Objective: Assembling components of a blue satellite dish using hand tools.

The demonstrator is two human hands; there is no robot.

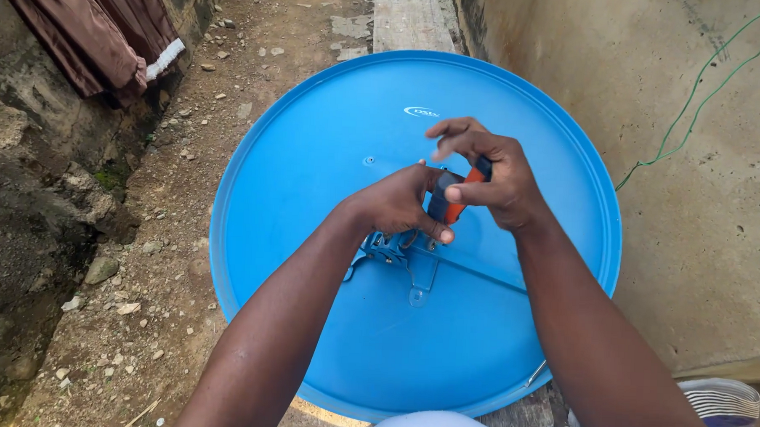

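1. My right hand (492, 177) is closed around the handle of a screwdriver (456, 199); my thumb lies along its side and my fingers curl over the top. The handle is orange and dark grey, smooth and rounded, and it points down towards the middle of the dish.
2. My left hand (399, 202) is bunched just beside the right one, fingers folded down at the lower end of the tool, right over the bracket. I cannot tell whether it pinches a small part there or only steadies the tip.
3. The satellite dish (332, 136) lies flat under both my hands, a wide round shell of smooth bright blue with a raised rim, slightly glossy.
4. The bracket (395, 252) sits at the dish's centre, painted the same blue, angular, with a tab that hangs towards me and a thin rod running off to the right.
5. To the left is rough brown dirt ground (186, 232) strewn with small stones, then a crumbling stone edge.
6. On the right rises a plain concrete wall (700, 208), pitted and pale, with a thin green wire (696, 94) trailing down it.
7. A dark red cloth (92, 27) hangs in folds at top left.
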